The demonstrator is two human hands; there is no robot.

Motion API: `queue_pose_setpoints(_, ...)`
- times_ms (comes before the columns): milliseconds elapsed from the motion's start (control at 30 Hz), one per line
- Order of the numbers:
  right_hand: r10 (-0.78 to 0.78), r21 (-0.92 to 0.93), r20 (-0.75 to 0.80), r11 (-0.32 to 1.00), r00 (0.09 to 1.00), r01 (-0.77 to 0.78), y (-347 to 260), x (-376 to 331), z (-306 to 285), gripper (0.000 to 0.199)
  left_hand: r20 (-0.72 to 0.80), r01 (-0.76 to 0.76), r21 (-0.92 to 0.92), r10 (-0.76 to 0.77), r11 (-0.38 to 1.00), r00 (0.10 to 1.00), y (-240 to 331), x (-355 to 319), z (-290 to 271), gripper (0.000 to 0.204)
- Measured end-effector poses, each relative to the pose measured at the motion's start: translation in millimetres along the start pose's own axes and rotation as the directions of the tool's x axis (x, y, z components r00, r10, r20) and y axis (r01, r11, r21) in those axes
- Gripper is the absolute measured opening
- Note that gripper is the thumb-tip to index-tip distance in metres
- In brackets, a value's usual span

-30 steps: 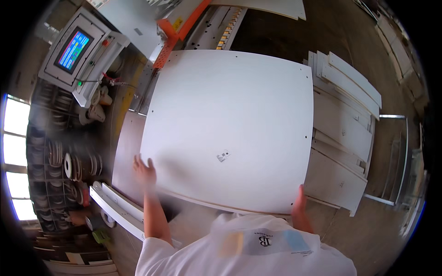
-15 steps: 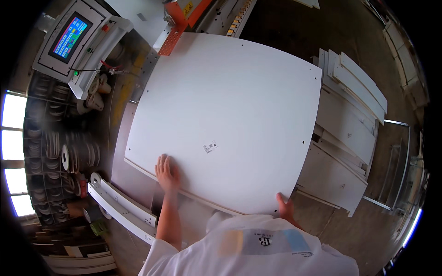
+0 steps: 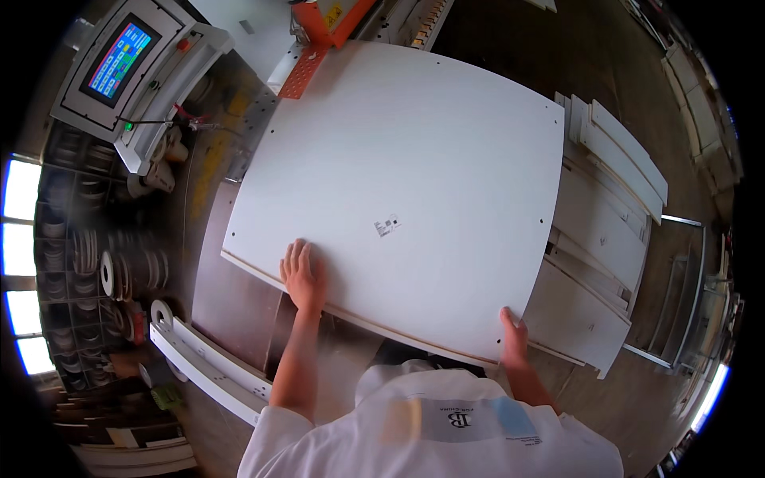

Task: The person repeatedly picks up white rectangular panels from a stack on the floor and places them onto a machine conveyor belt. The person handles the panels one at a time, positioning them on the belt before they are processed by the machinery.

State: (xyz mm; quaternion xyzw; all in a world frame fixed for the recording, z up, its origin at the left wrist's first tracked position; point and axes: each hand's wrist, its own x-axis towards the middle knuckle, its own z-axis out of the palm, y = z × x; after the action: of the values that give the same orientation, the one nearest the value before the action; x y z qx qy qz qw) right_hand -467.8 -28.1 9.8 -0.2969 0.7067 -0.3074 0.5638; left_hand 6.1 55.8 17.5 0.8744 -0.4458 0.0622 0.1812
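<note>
A large white panel (image 3: pixel 414 167) with small dark holes near its edges and a printed label (image 3: pixel 387 226) lies flat in front of me. My left hand (image 3: pixel 304 275) rests on its near-left part, fingers stretched out flat on the top face. At the near-right corner my right hand (image 3: pixel 514 334) grips the panel's edge, thumb on top and the other fingers hidden underneath. The far-left corner of the panel reaches an orange perforated guard (image 3: pixel 304 73) on a machine.
A control console (image 3: pixel 119 68) with a lit screen stands at the far left. Stacked white boards (image 3: pixel 598 239) lie to the right beside a metal frame (image 3: pixel 677 295). Edge-band rolls (image 3: pixel 131 271) fill a rack at the left. Narrow white strips (image 3: pixel 207 362) sit near my left arm.
The panel has moved away from me and slightly to the right, turning a little. Both my hands have moved forward with it, keeping their places on it.
</note>
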Motion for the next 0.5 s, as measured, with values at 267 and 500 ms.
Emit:
queue_pose_setpoints(267,0.061,0.056,0.015,0.997,0.998,-0.062,-43.9,62.5,15.0,0.054,-0.058,-0.006,-0.017,0.005,1.000,0.998,29.1,54.4,35.6,0.039)
queue_pose_setpoints(500,0.044,0.115,0.109,0.992,0.993,-0.057,-73.8,113.7,19.4,0.053,-0.046,0.003,-0.057,-0.005,0.998,0.999,56.5,101.5,58.8,0.041)
